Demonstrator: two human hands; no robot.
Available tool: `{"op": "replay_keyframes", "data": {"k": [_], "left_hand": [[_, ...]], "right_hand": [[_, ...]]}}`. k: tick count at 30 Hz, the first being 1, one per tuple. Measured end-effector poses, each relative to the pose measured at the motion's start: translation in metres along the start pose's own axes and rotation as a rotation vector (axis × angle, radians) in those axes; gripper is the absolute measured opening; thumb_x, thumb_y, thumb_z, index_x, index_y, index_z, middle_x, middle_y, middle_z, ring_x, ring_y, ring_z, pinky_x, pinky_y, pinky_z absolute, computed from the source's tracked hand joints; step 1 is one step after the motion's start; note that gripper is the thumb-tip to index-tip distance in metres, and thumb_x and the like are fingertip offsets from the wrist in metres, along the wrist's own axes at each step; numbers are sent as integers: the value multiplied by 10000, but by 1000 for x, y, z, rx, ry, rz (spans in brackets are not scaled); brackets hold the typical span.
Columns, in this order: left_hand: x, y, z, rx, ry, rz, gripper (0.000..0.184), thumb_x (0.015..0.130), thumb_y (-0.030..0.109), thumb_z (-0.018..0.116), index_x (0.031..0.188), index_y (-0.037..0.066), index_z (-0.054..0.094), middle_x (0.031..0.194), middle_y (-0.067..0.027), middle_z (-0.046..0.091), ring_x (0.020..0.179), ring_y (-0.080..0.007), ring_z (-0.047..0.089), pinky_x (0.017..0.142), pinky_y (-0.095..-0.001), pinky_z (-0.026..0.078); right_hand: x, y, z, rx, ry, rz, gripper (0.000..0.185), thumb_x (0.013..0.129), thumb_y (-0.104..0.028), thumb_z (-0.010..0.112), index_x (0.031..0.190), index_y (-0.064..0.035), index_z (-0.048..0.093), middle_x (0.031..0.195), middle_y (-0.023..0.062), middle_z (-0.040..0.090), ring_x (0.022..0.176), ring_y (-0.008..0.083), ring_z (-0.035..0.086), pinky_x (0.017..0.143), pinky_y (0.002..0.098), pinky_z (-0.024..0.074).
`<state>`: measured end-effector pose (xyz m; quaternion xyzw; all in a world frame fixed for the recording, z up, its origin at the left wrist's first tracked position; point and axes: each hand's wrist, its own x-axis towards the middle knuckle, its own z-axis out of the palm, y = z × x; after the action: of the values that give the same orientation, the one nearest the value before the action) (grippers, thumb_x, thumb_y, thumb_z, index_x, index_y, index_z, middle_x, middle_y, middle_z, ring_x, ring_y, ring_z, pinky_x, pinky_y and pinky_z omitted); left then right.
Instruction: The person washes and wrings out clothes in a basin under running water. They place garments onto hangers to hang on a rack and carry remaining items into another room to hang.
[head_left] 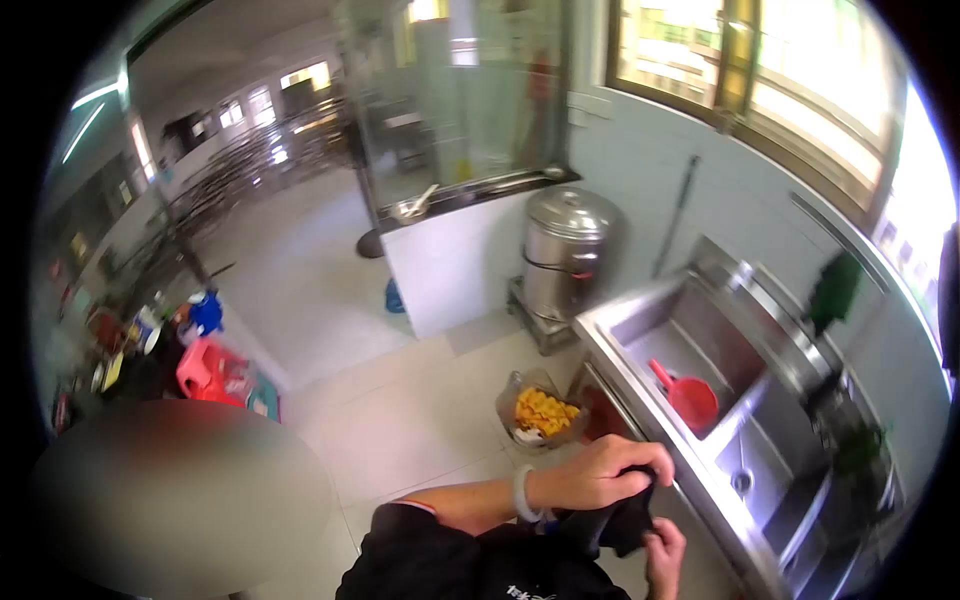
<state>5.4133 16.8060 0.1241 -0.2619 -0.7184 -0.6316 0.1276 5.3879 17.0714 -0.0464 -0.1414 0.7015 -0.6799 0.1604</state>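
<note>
My left hand [608, 472], with a pale bracelet [522, 494] at the wrist, is closed on a piece of black cloth [630, 512]. Below it, my right hand [664, 556] pinches the lower end of the same cloth, so the material hangs between both hands in front of my black shirt [450, 560]. Whether the cloth is a garment or a glove I cannot make out. Both hands are just left of the steel sink's front edge [690, 500].
A red ladle-like scoop [692, 402] lies in the sink basin. On the floor stands a bin [510, 412] with yellow scraps. Behind it is a lidded steel urn [568, 250] on a low stand. At left are a red jug [215, 372] and cluttered goods; a blurred patch covers the lower left.
</note>
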Motion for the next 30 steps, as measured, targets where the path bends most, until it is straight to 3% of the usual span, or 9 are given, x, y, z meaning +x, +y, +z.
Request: {"op": "replay_keyframes", "data": {"k": [1,2,4,5,9,16,20,25,30], "left_hand": [[14,-2,-20,29,24,19,225,790,28,488,983,22,602,817,-88,641,720,-219,622,700,-310,483],[26,-5,-44,47,54,26,225,790,28,488,983,22,602,817,-88,641,720,-219,622,700,-310,483],[55,-20,-82,102,-110,-38,276,769,105,531,1029,41,596,745,-73,619,679,-224,608,664,-330,467],[70,-26,-96,105,-101,-33,276,769,105,531,1029,41,596,745,-73,619,679,-224,608,664,-330,467],[127,-68,-127,257,-243,-59,441,718,217,656,1138,93,602,737,-74,636,700,-244,629,655,-342,468],[242,-137,-150,552,-171,-44,275,791,345,759,930,110,726,820,-106,696,729,-274,656,641,-381,506],[324,-170,-157,575,-94,95,248,872,313,687,883,66,698,839,-110,648,797,-308,641,694,-389,506],[444,-191,-152,578,-179,21,183,899,253,663,967,86,690,846,-133,699,738,-292,684,674,-366,519],[530,-236,-145,618,-117,-36,265,864,140,686,1128,141,661,686,-77,628,579,-127,600,571,-277,478]], "right_hand": [[24,-21,-4,21,-16,-61,120,817,-50,572,896,32,609,804,31,603,730,100,548,659,234,430],[44,-45,-30,-120,-129,132,411,822,-74,565,1200,88,578,1147,180,598,995,268,579,888,384,483],[81,-64,-46,-5,86,79,395,868,-147,659,1235,-12,606,1140,119,615,1065,225,548,967,335,423],[120,-82,-44,30,-14,-343,226,811,-190,644,863,25,599,782,28,590,717,99,540,655,228,409],[194,-163,-61,-440,-78,-416,470,732,-437,790,738,2,624,668,15,576,643,126,543,601,259,401],[317,-201,-106,-634,46,-660,320,848,-265,687,764,-2,526,715,53,421,663,173,443,649,287,352],[369,-205,-144,-626,114,-524,83,837,-45,608,887,19,590,783,85,555,765,164,554,713,275,431],[445,-217,-191,-580,145,-645,200,887,-42,607,1070,24,652,968,112,683,920,199,636,835,293,473],[517,-227,-247,-692,22,-847,319,755,87,615,1003,-75,734,726,71,571,614,208,573,550,320,455]]}}
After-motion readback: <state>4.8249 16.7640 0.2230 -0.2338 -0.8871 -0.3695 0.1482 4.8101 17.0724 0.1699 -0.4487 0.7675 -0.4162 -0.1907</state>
